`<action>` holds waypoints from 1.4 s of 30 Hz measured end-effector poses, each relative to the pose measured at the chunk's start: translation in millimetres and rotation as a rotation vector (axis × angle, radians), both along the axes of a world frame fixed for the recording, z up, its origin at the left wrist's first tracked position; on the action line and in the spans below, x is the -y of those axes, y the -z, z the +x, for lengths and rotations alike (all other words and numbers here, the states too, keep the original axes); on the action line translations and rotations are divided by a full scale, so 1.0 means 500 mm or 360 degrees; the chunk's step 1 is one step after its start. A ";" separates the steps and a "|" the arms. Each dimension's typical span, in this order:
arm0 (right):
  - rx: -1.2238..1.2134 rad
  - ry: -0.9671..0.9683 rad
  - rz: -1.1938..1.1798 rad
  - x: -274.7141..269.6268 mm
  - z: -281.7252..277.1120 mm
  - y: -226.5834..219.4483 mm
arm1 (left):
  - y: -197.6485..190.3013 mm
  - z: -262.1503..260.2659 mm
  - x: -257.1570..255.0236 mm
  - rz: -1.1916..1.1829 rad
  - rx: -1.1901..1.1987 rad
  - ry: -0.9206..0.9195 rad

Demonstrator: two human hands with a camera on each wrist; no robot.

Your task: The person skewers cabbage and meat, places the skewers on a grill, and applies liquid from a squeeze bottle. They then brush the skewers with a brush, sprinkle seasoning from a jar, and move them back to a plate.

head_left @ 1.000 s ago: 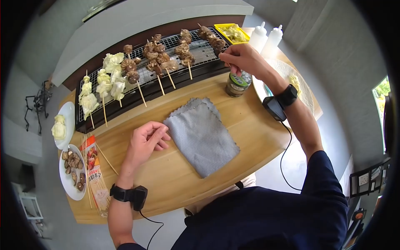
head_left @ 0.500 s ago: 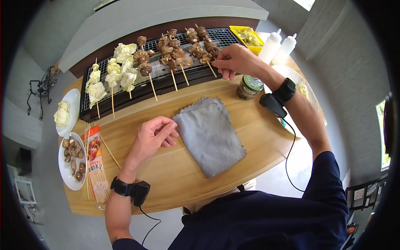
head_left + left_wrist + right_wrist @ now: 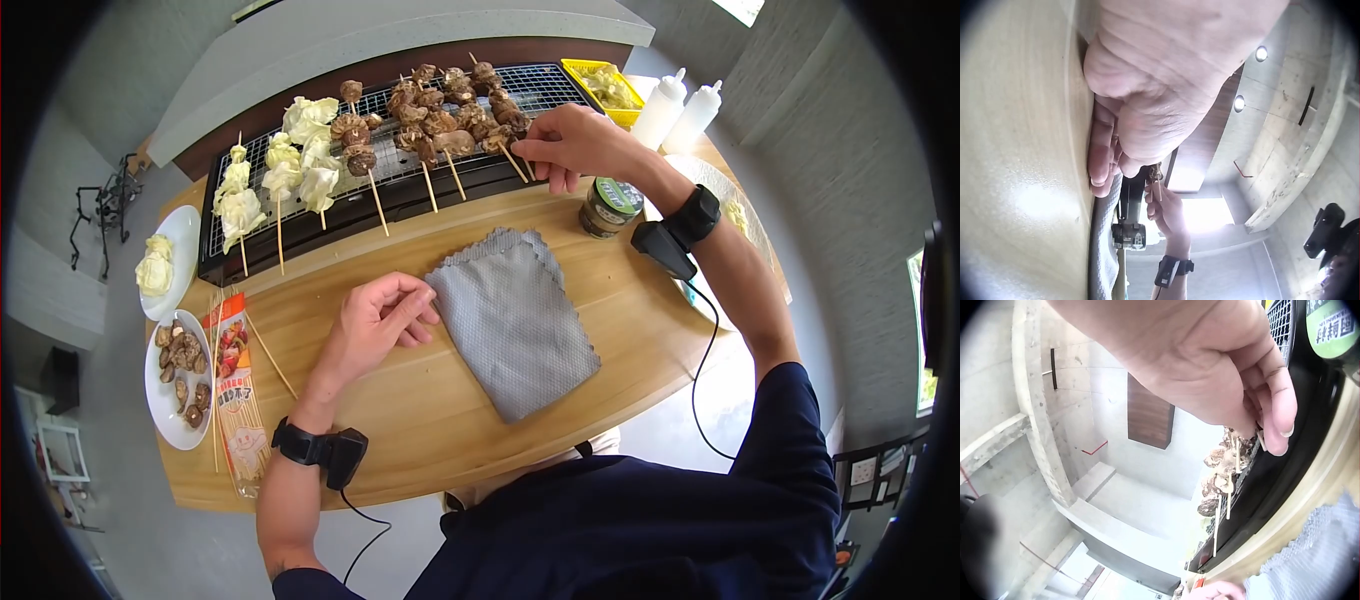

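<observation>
My right hand (image 3: 580, 142) is at the grill's right end, thumb and fingers pinching the stick of the rightmost brown skewer (image 3: 503, 108). In the right wrist view a short stick end pokes out between the fingers of the right hand (image 3: 1241, 369). This skewer lies close beside another brown skewer (image 3: 478, 122). My left hand (image 3: 375, 325) rests on the table, fingers loosely curled and holding nothing, next to the upper left corner of a grey cloth (image 3: 515, 320). In the left wrist view the left hand (image 3: 1154, 75) lies against the tabletop.
More brown and cabbage skewers (image 3: 238, 205) lie across the black grill (image 3: 330, 225). A green-lidded jar (image 3: 610, 207), white bottles (image 3: 660, 108) and a large plate (image 3: 748, 210) stand right. At left are a plate of mushrooms (image 3: 163, 408), a cabbage plate (image 3: 182, 265) and a stick packet (image 3: 240, 410).
The rightmost skewer, pinched by my right hand, has shifted left on the grill toward its neighbour. The head view has moved slightly. My left hand has stayed beside the cloth.
</observation>
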State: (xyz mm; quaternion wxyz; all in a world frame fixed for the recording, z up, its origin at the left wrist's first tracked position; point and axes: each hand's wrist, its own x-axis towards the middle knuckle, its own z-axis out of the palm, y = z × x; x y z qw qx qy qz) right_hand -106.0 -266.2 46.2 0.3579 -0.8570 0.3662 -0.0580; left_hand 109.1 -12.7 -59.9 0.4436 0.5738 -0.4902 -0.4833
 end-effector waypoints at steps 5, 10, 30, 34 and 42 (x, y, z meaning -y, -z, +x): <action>0.0135 0.0066 0.0023 0.007 -0.084 -0.006 | 0.002 -0.004 0.002 0.0100 -0.0032 -0.0044; 0.0306 0.0377 -0.0100 -0.022 -0.266 -0.049 | -0.002 -0.013 0.003 0.0091 0.0004 -0.0083; -0.0751 0.1210 -0.0497 -0.159 -0.606 0.077 | -0.002 -0.016 0.006 0.0122 0.0182 -0.0162; -0.0619 0.1062 -0.0809 -0.150 -0.622 0.117 | 0.006 -0.009 0.006 0.0107 0.0155 -0.0152; -0.0002 0.1386 -0.0331 -0.207 -0.584 0.041 | 0.006 -0.006 0.002 0.0071 0.0077 -0.0166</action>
